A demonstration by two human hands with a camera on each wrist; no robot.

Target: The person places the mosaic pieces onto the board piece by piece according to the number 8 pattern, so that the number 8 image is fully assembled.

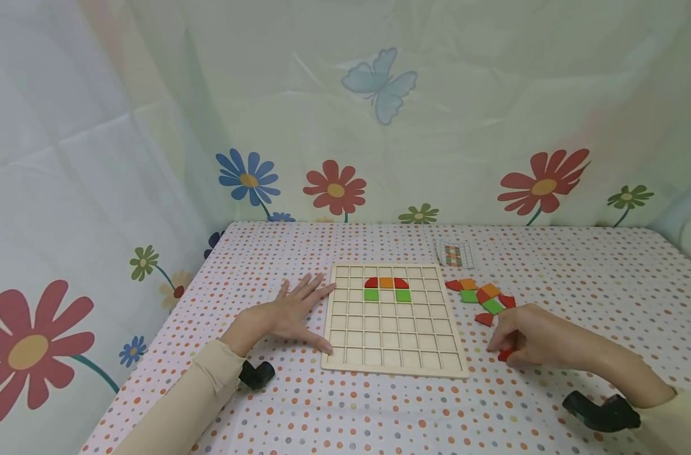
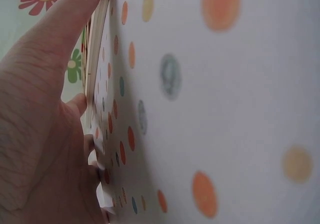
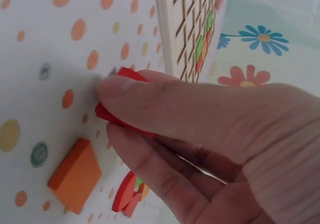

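My right hand (image 1: 533, 335) pinches a red tile (image 3: 107, 115) between thumb and fingers, low over the tablecloth to the right of the wooden grid board (image 1: 387, 341). The thumb covers the tile's middle. In the right wrist view an orange square tile (image 3: 76, 179) lies on the cloth below the hand. My left hand (image 1: 296, 313) has its fingers spread, with thumb and fingertips at the board's left edge. Set in the upper cells are an orange tile (image 1: 386, 282) between two rounded red tiles (image 1: 371, 283), and two green squares (image 1: 371, 294) beneath the red ones.
Several loose red, orange and green tiles (image 1: 469, 296) lie right of the board, just beyond my right hand. A small card with a coloured pattern (image 1: 454, 255) is behind the board's far right corner. A flowered cloth wall (image 1: 459, 126) rises at the back.
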